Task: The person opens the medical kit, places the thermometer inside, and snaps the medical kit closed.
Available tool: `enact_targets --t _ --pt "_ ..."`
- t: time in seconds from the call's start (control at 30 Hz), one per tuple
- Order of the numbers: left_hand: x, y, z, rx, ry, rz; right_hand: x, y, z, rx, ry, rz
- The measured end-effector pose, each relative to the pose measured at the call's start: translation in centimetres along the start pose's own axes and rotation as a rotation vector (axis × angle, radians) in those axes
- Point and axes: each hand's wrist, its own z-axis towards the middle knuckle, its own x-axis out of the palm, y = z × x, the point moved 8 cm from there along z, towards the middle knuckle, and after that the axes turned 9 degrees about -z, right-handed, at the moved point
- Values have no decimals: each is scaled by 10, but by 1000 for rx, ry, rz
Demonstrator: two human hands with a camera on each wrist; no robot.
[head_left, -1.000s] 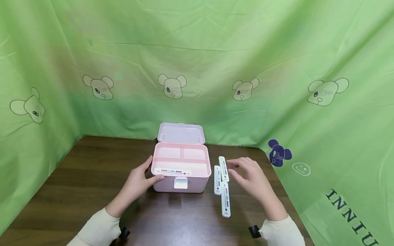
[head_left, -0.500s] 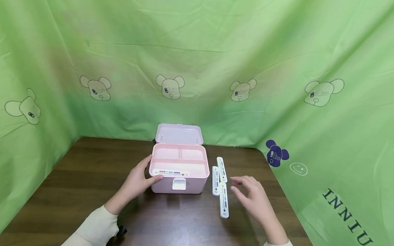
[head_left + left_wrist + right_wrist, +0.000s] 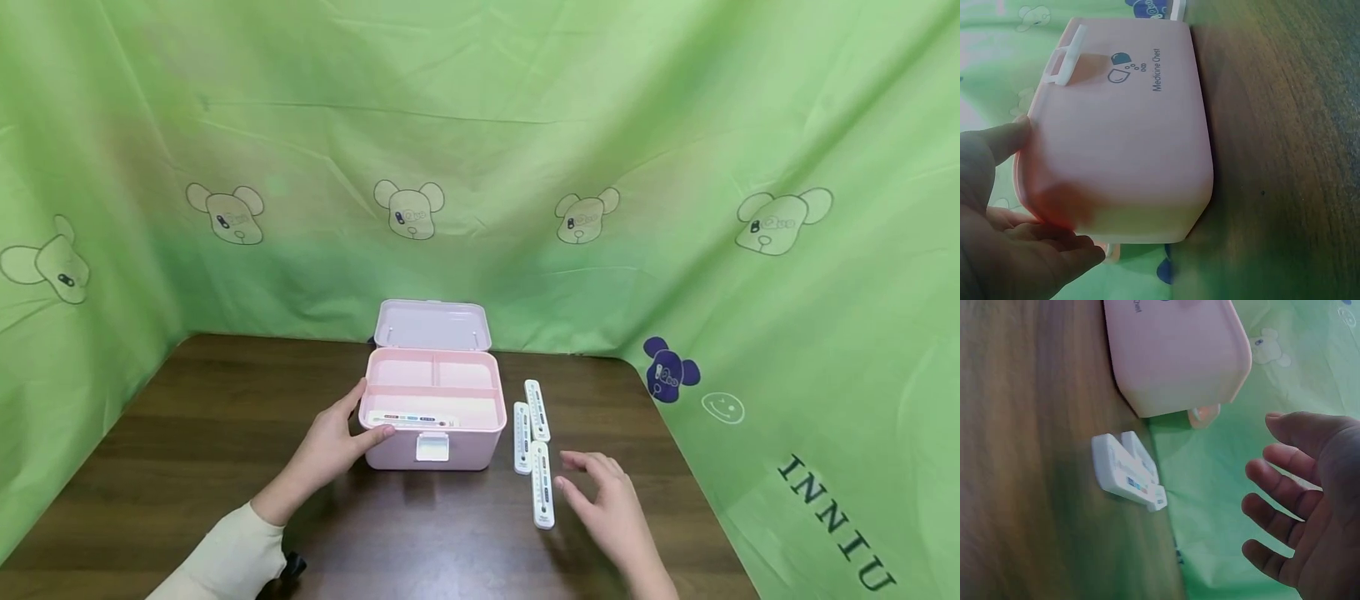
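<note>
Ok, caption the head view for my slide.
Left grip holding an open pink box, empty right grip beside three white thermometers.

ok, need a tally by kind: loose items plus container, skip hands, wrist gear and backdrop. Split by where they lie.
Pink box, lid open: 1
White thermometers on the table: 3
White thermometer in the box's front compartment: 1
Total: 5 (4 thermometers, 1 box)
</note>
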Motion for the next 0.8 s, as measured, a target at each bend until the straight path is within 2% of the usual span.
enact_targets --t 0.23,0.33,0.57,0.8 --pt "-2 -4 0 -23 20 21 8 -4 -9 69 -35 16" --pt "-1 -6 1 -14 20 27 13 -6 -12 103 -21 2" --pt "-1 -5 -2 -4 12 21 32 -14 -24 221 93 -15" --pt "-3 -6 -8 -13 7 54 49 -22 -39 321 233 -84"
